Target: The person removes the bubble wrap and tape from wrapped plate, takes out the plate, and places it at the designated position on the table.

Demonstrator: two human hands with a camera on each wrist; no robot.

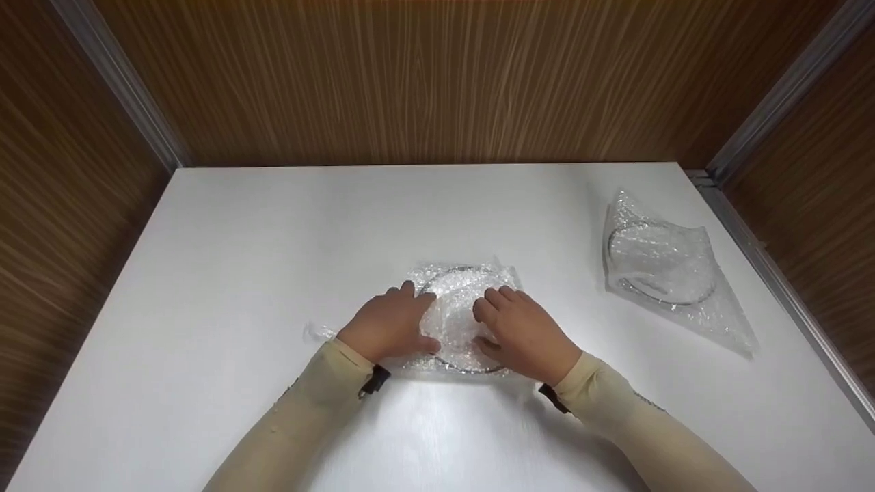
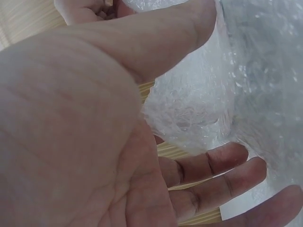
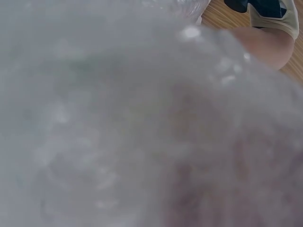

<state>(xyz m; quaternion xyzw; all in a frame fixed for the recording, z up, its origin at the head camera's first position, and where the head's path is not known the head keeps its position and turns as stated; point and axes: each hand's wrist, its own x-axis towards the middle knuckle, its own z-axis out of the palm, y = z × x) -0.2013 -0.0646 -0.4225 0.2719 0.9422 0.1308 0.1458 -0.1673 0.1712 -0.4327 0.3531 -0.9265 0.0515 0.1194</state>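
Observation:
A sheet of bubble wrap (image 1: 452, 321) lies folded around a flat round thing with a thin dark rim (image 1: 472, 268); what it is cannot be made out through the plastic. At the left side of this bundle, my left hand (image 1: 391, 324) rests with thumb and fingers spread. The left wrist view shows the thumb (image 2: 189, 28) against the wrap and the other fingers fairly straight. On the opposite side, my right hand (image 1: 526, 335) has curled fingers and holds a part of the wrap. Blurred plastic (image 3: 109, 118) covers most of the right wrist view, veiling that hand.
Toward the right edge of the white table (image 1: 273, 225) lies another bubble-wrapped package (image 1: 656, 256), also with a round dark-rimmed thing inside. Wood-patterned panels (image 1: 417, 82) stand behind and at both sides. A loose wrap corner (image 1: 316, 332) sticks out by the left wrist.

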